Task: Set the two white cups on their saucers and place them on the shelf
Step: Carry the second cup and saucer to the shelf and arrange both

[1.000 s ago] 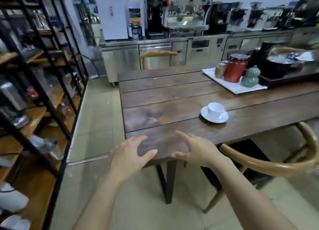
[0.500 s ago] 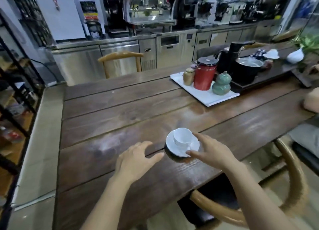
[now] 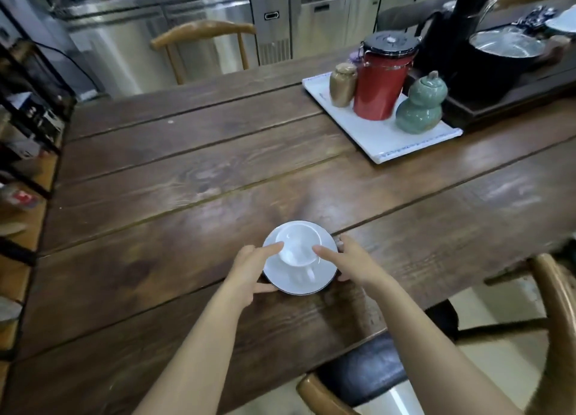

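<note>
One white cup (image 3: 298,245) stands upright on a white saucer (image 3: 297,280) on the dark wooden table (image 3: 174,177), near its front edge. My left hand (image 3: 253,268) grips the saucer's left rim, its forefinger touching the cup's side. On the opposite side, my right hand (image 3: 348,264) holds the right rim, forefinger against the cup. The black-framed wooden shelf (image 3: 21,152) runs along the left edge of the view. No second cup is visible.
A white tray (image 3: 378,140) at the table's far right carries a red canister (image 3: 382,81), a small brown jar (image 3: 342,84) and a green gourd jar (image 3: 419,106). Behind it sits a dark tea tray with a pot (image 3: 505,51). Wooden chairs stand at the near right (image 3: 551,315) and far side (image 3: 202,34).
The view has closed in on the table. Both hands moved forward from either side of the saucer and closed on its rims, fingers touching the cup.
</note>
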